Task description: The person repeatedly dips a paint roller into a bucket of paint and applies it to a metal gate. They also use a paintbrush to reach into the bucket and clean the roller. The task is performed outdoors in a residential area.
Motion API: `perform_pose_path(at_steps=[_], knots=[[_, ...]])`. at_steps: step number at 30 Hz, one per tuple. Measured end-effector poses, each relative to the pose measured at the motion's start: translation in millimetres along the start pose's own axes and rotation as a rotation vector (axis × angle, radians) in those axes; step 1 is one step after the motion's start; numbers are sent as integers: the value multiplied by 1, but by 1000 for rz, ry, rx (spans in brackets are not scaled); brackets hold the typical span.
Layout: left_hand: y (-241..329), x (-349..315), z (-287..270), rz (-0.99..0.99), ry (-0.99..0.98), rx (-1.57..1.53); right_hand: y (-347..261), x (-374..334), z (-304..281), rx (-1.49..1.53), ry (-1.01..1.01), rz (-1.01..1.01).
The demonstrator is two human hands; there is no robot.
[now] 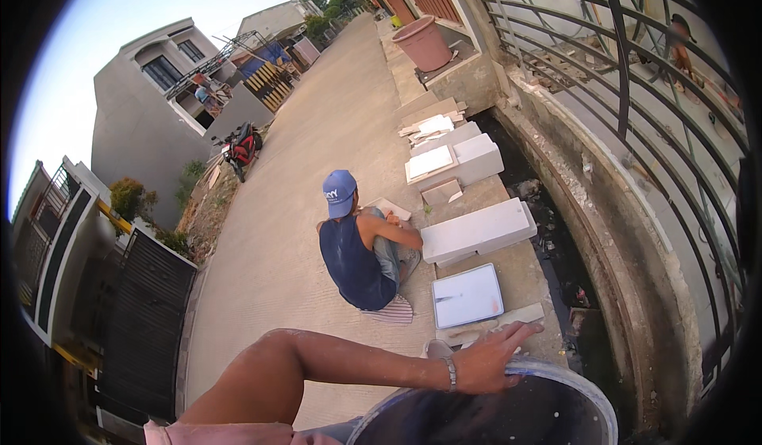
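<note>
My left hand (484, 359) lies across the rim of a large round tub (605, 413) at the lower edge. Its thumb side is over the inside and its fingers reach past the outside, so it grips the rim. The tub's rim is pale and smeared; its inside is dark with white specks. A grey band circles my left wrist. Just beyond the hand are a pale flat strip (524, 315) and a white tile (468, 296) with a grey streak. My right hand is out of view.
A co-worker (357, 258) in a blue cap crouches at a long stack of white tiles (476, 231). More tiles (456, 163) lie farther along. A dark gutter (567, 274) and a metal fence (623, 72) run on the right. A motorbike (240, 150) stands across the concrete road (270, 231).
</note>
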State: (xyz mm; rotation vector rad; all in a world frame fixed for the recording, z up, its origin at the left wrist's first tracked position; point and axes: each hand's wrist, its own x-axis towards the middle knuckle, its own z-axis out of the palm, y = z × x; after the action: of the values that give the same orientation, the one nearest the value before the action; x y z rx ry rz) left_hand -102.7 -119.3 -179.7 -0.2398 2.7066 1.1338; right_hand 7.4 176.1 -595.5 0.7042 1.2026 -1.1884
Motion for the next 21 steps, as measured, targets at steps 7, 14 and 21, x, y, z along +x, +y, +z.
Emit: perform_pose_path(at_steps=[7,14,21], knots=[[-2,2,2,52,-5,51,18,16,-11,66,-90,113],[-4,14,-14,26,-59,97,45,-28,41,255,-280,168],[-11,13,-4,48,48,18,1,-168,121,-233,173,193]])
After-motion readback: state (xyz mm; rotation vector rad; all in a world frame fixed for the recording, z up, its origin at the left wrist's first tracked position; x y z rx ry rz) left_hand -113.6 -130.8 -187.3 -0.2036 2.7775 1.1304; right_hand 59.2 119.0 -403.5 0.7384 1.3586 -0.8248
